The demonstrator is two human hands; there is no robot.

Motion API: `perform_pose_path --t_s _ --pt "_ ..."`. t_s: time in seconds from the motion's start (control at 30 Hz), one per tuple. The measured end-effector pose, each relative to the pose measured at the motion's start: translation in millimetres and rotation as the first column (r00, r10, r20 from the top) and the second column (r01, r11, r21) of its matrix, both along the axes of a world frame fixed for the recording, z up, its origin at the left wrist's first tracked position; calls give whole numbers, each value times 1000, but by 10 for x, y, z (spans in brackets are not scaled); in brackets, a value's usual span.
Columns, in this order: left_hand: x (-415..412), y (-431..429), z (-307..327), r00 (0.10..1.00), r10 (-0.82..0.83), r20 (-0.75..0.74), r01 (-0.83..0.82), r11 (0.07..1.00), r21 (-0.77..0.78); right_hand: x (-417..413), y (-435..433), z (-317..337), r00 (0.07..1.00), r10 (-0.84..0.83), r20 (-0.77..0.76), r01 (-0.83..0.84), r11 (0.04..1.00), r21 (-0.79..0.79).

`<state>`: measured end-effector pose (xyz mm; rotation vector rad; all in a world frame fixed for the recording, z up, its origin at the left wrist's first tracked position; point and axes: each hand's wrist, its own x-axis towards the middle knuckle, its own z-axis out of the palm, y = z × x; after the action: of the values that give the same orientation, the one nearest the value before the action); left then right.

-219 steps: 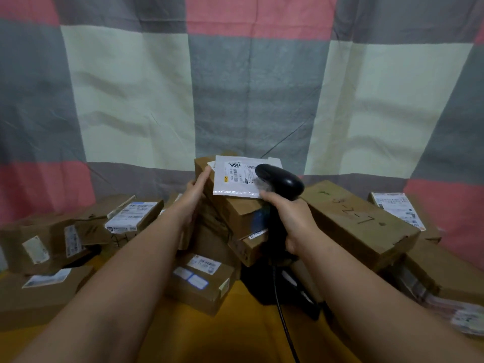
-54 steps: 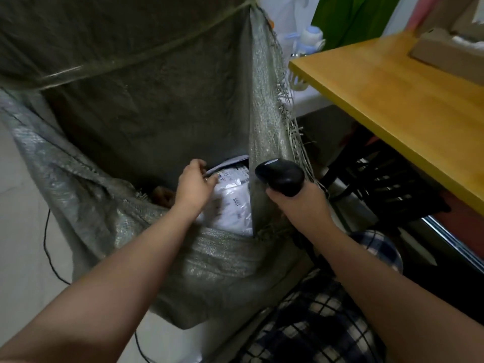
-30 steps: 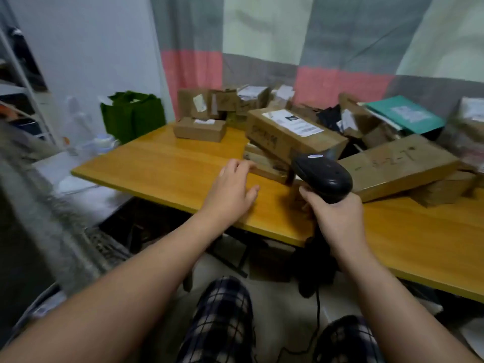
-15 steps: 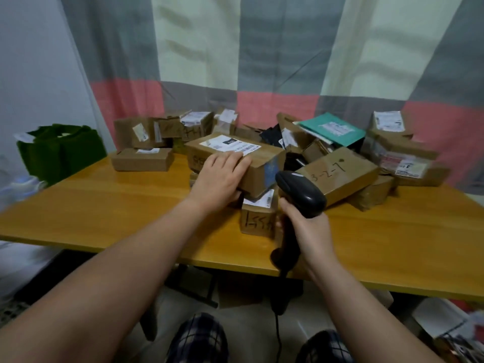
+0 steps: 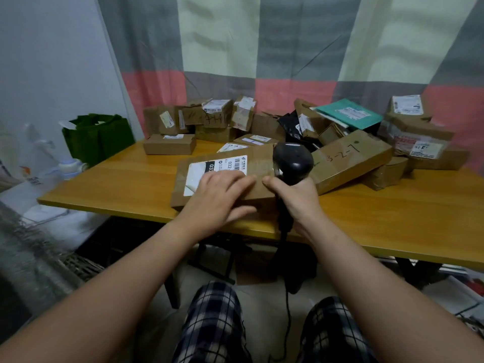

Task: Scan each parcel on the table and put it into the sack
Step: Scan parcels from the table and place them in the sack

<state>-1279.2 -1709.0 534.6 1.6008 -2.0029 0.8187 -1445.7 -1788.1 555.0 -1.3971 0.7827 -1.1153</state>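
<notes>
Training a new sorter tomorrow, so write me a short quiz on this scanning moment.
1. True or false: the right hand holds the black scanner.
2. The left hand: A hangs idle; B rests on the labelled box; C grips the scanner.
3. Fill in: the long box beside the scanner is handwritten ___.
Key: 1 true; 2 B; 3 3-2-7.
</notes>
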Motion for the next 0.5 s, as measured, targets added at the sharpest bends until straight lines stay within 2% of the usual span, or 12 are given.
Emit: perform_pose_path --t_s 0.07,0.1,0.2,0.27,0.33,0.4,0.5 --pt "102 36 124 966 124 -228 -88 983 160 -90 -35 16 996 23 -88 -30 996 -81" --pt "157 46 188 935 209 -285 -145 962 229 -142 -57 31 993 49 -105 -60 993 -106" --pt "257 50 419 889 350 -297 -214 888 406 -242 -110 88 978 147 -148 -173 968 -182" --pt "280 68 572 835 383 -394 -111 819 563 -255 -127 102 958 215 -190 -255 942 -219" --pt "288 97 625 757 388 -526 89 736 672 -249 -118 107 936 254 -242 -313 917 -247" --pt "277 137 590 654 368 -661 252 719 648 -244 -100 132 922 271 -277 -344 902 -260" --pt "235 188 481 523 324 -788 281 807 519 -210 -81 159 955 193 -225 -255 922 -292"
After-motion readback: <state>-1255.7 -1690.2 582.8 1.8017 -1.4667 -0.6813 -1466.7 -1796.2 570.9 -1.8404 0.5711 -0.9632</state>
